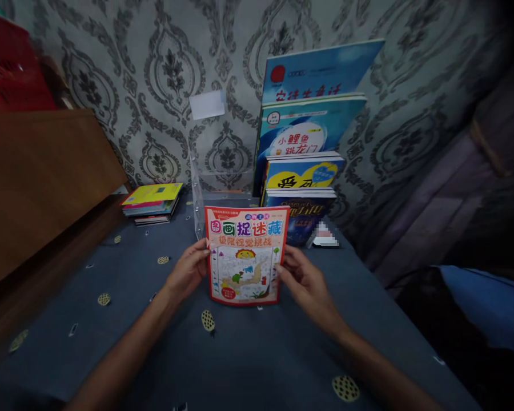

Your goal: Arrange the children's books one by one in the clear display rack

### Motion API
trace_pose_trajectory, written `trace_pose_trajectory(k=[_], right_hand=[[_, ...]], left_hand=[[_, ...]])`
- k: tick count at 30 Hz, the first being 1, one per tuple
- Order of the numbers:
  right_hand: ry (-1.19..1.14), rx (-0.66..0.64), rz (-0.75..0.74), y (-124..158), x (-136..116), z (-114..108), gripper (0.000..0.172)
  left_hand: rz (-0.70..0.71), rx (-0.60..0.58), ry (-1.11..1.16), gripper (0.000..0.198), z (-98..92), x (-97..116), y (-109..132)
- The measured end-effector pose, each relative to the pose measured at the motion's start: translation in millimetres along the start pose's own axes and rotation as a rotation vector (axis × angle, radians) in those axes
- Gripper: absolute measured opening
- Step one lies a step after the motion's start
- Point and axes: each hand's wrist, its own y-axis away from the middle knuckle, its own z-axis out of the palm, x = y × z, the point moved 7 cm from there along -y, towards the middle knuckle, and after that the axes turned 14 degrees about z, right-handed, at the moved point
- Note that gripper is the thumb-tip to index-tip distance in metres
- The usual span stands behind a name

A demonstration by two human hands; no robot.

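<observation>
Between my two hands stands a thin picture book (247, 268) with a red border, its cover facing me and bearing colourful Chinese characters. My left hand (188, 267) grips its left edge, thumb in front. The right edge is held by my right hand (302, 277), fingers partly behind the cover. Just behind it rises a clear plastic book rack (198, 200). On the rack's right side, several books stand upright in stepped rows: a dark blue book (304, 220), a blue and yellow book (302, 174), a teal book (308, 128) and a taller blue book (321, 68).
A small stack of books (152, 200), yellow on top, lies at the left on the dark blue patterned cloth (257, 359). A wooden cabinet (47, 188) borders the left side, with a red bag or box (15, 68) on it. Patterned wallpaper (171, 63) backs everything; a curtain (449, 171) hangs right.
</observation>
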Motion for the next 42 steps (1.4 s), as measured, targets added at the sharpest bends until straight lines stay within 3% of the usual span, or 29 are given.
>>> trace_pose_trajectory(k=[9,16,34,38,42], right_hand=[[0.109,0.186,-0.11,-1.8,20.7,7.9,0.033],[0.128,0.189,-0.12,-2.0,22.5,8.2,0.032],[0.132,0.177,-0.155,-17.4,19.7,22.3,0.036],[0.157,0.187,-0.178,-30.1,15.1,29.2,0.038],[0.168,0.156,-0.224,-42.2,-2.9,38.4,0.039]], left_hand=[[0.17,0.109,-0.054,0.024,7.1,-8.6,-8.4],[0.135,0.131,-0.05,0.035,1.0,-20.2,-1.4],[0.189,0.211,-0.032,0.029,-3.9,-22.9,-9.5],[0.23,0.249,-0.028,0.033,-10.3,-16.9,-18.6],[0.36,0.276,-0.05,0.026,-11.6,3.6,-31.3]])
